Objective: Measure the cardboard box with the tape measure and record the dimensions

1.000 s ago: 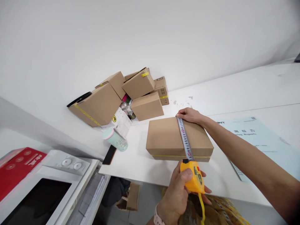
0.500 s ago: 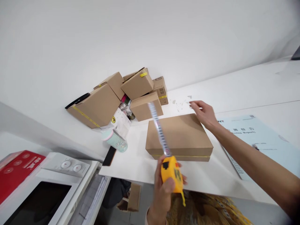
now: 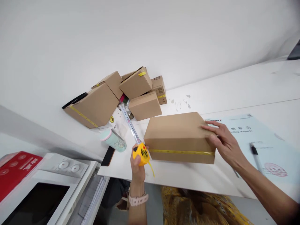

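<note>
A flat brown cardboard box (image 3: 175,132) with yellow tape along its front edge is tilted up on the white table (image 3: 246,90). My right hand (image 3: 222,142) grips the box's right end with the fingers wrapped over its top. My left hand (image 3: 138,164) is closed on a yellow tape measure (image 3: 141,153) at the box's left front corner. The measure's blade (image 3: 128,123) sticks out up and to the left, away from the box.
A heap of several brown boxes (image 3: 117,93) lies at the back left against the wall. A pale green cup (image 3: 112,140) and a black phone (image 3: 108,155) lie left of the tape measure. Printed paper (image 3: 257,137) with a pen (image 3: 256,156) lies at right. A white machine (image 3: 47,184) stands lower left.
My right hand let go of the blade's tip and came down onto the box's right end. The box's front edge lifted. My left hand carried the tape measure left, off the box.
</note>
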A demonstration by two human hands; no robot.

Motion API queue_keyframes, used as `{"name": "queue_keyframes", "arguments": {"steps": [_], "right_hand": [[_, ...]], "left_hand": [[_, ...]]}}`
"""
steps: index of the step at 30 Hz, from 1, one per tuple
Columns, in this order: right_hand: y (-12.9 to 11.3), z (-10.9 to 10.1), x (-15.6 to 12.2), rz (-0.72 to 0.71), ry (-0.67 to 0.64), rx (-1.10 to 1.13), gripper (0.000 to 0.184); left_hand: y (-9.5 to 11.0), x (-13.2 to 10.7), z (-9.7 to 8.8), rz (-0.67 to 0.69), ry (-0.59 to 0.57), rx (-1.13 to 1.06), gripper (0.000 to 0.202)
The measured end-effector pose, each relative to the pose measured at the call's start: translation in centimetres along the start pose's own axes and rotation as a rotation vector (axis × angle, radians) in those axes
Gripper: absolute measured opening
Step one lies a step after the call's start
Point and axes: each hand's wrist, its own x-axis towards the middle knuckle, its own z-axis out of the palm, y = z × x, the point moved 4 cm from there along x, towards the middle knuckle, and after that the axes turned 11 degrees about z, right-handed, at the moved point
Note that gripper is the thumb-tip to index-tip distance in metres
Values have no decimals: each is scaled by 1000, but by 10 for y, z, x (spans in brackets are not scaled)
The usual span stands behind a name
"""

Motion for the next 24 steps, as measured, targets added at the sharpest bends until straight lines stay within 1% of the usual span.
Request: {"name": "queue_keyframes", "arguments": {"steps": [1,3,5,7,9,10,11,12,15,17,20,24], "right_hand": [[-7,-3,6,15,22,-10,37],[-17,-6,20,93,56,-23,32],[-23,-3,33,186,65,-35,29],[-26,5,43,227,56,-62,30],[-29,12,49,211,66,-102,33],[-30,15,51,195,74,-115,34],[-31,17,53,179,81,-120,34],[-32,18,54,162,85,-120,34],[-36,18,59,129,45,-117,34],[-39,18,62,121,7,-134,34],[-46,20,68,64,-30,-154,31],[-54,24,75,-128,-51,-139,26]], "left_hand": [[6,7,3,21,-3,-10,62],[16,18,11,57,-10,-22,60],[24,23,20,86,-18,-23,57],[32,15,28,145,-2,1,57],[38,-5,36,220,3,52,61],[39,-18,40,242,-15,71,65],[38,-32,44,226,-59,72,68],[35,-46,49,176,-121,46,73],[15,-83,63,-75,-337,-80,82],[0,-99,67,-208,-423,-133,80],[-17,-111,68,-314,-467,-180,79],[-29,-120,68,-363,-483,-207,80]]}}
